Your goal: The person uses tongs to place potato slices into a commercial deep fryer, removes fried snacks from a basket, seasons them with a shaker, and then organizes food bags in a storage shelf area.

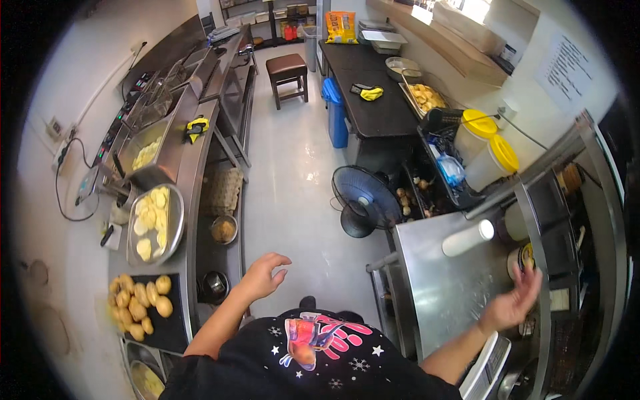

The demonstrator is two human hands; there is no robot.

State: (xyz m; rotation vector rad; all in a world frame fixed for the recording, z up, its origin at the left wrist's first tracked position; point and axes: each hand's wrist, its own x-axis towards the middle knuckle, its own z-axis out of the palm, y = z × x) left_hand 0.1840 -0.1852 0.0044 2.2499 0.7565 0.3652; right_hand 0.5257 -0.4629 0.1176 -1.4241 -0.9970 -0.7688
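My left hand [265,276] hangs over the floor in the aisle, fingers slightly curled and apart, with nothing in it. My right hand [514,299] is raised over the right part of a stainless steel table [435,285], its fingers spread, near a tub with a dark and yellow label [522,257]. A white cylindrical container [467,238] lies or leans on that table. On the left counter, whole potatoes [136,306] sit on a black mat [167,330]. Behind them, a metal tray [175,232] holds pale yellow potato pieces [150,215].
Ahead, a pedestal fan [364,200] stands on the floor beside the right-hand table. Farther along are a blue bin [336,117] and a brown stool [286,67]. Deep fryers [150,107] line the left counter. A white scale-like device [486,367] lies beside my right forearm.
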